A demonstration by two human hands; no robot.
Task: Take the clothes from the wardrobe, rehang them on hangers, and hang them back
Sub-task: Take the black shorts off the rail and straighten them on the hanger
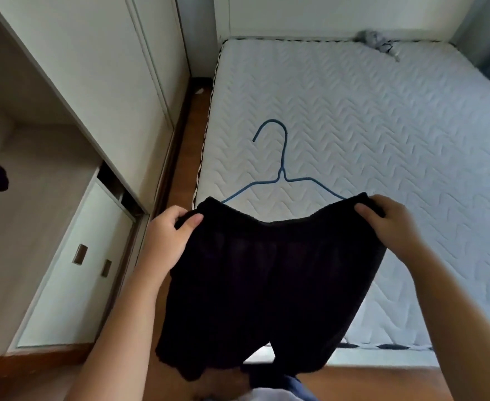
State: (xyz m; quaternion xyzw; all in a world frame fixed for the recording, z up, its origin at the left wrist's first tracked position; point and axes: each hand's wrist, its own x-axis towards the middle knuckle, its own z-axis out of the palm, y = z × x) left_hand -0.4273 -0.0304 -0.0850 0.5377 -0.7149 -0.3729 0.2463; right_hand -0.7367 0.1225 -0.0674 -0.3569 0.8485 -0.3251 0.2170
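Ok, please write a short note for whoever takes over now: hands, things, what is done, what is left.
Left hand grips the waistband of the black shorts at its left end; right hand grips the right end. The shorts hang spread between them, above the near edge of the mattress. The blue hanger lies on the mattress, partly hidden behind the shorts.
Done: shorts out of the wardrobe.
Left: put them on the hanger, hang it in the open wardrobe.

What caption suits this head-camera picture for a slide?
Left hand and right hand grip black fabric shorts over a blue wire hanger on a white quilted mattress.
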